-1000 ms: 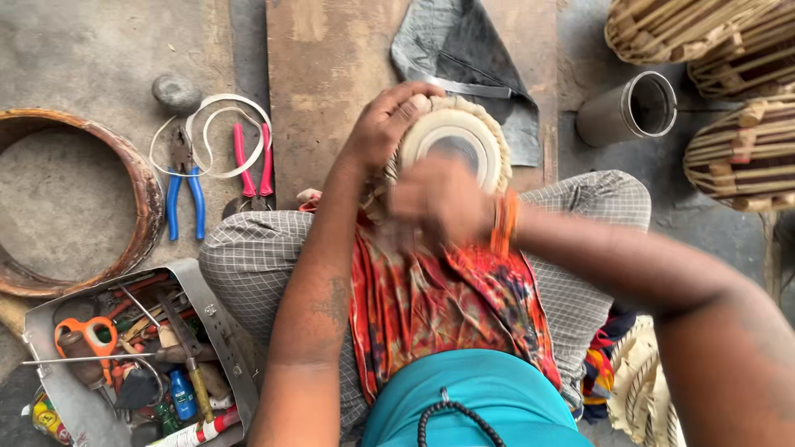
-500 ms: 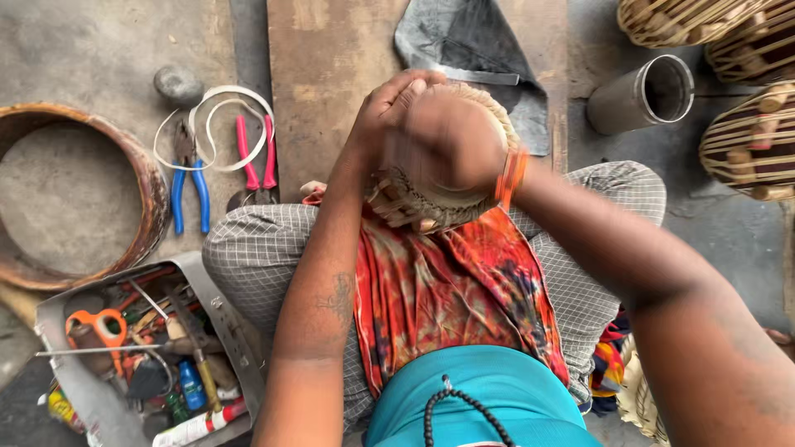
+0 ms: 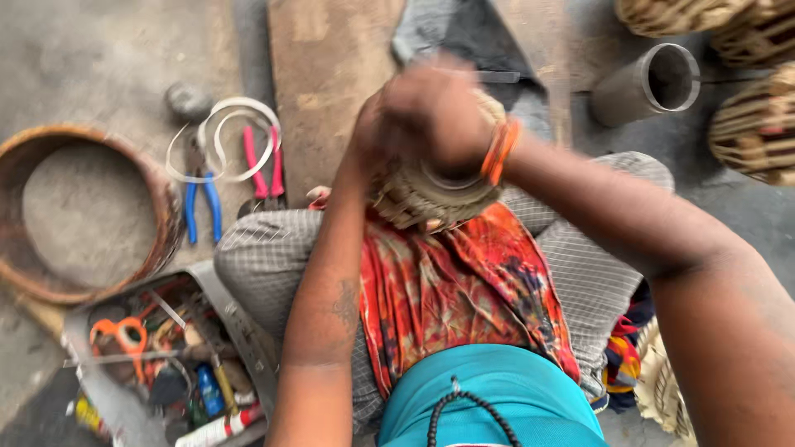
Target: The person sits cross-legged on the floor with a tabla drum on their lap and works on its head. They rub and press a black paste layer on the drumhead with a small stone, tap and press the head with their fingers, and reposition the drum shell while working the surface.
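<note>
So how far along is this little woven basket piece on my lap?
Done: the woven round shows coiled rows, and finished-looking baskets sit nearby. In hand: left hand steadies it, right hand covers its top. What remains is hidden by blur; pliers lie unused.

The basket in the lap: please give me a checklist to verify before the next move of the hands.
1. Basket rests on the lap cloth: ok.
2. Right hand on top of the basket: ok.
3. Left hand at its left side: ok, but grip blurred.
4. Weave condition: cannot tell, hands cover it.
5. Pliers within reach on the floor at the left: ok.
6. Tool box open beside the left knee: ok.
</note>
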